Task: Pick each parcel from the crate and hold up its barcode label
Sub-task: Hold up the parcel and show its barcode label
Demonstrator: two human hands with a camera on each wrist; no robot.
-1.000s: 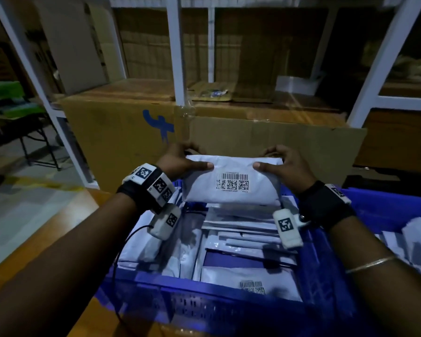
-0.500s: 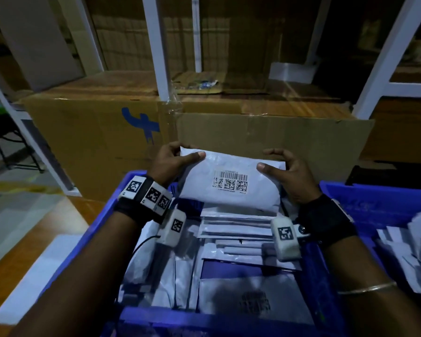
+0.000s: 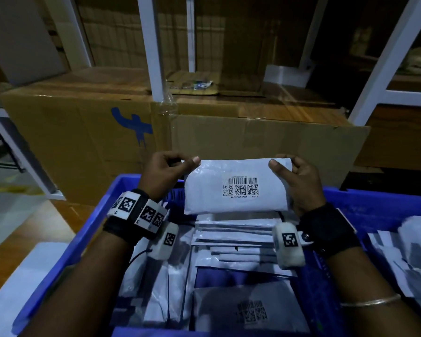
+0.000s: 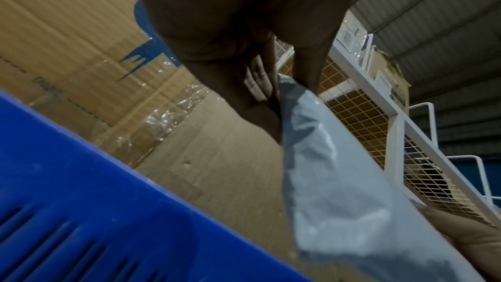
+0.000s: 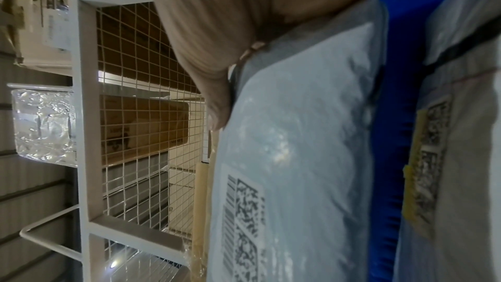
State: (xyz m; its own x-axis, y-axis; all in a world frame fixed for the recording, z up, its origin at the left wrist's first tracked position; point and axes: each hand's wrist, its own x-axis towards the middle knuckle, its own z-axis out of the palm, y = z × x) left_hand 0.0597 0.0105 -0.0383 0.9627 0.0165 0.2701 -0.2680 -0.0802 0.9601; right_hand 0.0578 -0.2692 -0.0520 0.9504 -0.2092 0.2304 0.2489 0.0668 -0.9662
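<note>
A white plastic parcel [image 3: 236, 188] is held upright over the far end of the blue crate [image 3: 88, 229], its barcode label [image 3: 240, 187] facing me. My left hand [image 3: 170, 171] pinches the parcel's top left corner between thumb and fingers. My right hand [image 3: 294, 181] grips its right edge, thumb on the front. The left wrist view shows the parcel [image 4: 333, 179] from its side, pinched by the left hand [image 4: 273, 85]. The right wrist view shows the parcel [image 5: 292, 158] with its label [image 5: 244, 222] under the thumb [image 5: 214, 102]. Several more white parcels [image 3: 231, 242] lie stacked in the crate.
A large cardboard box [image 3: 88, 132] stands just beyond the crate, under a white metal rack [image 3: 151, 45]. A second blue crate [image 3: 384, 215] with more parcels [image 3: 416, 242] sits at the right. A wooden floor [image 3: 15, 239] shows at the left.
Both hands have lifted the parcel a little and tipped it more upright, the left grip shifting to a pinch at the top corner. My head view has moved in closer over the crate.
</note>
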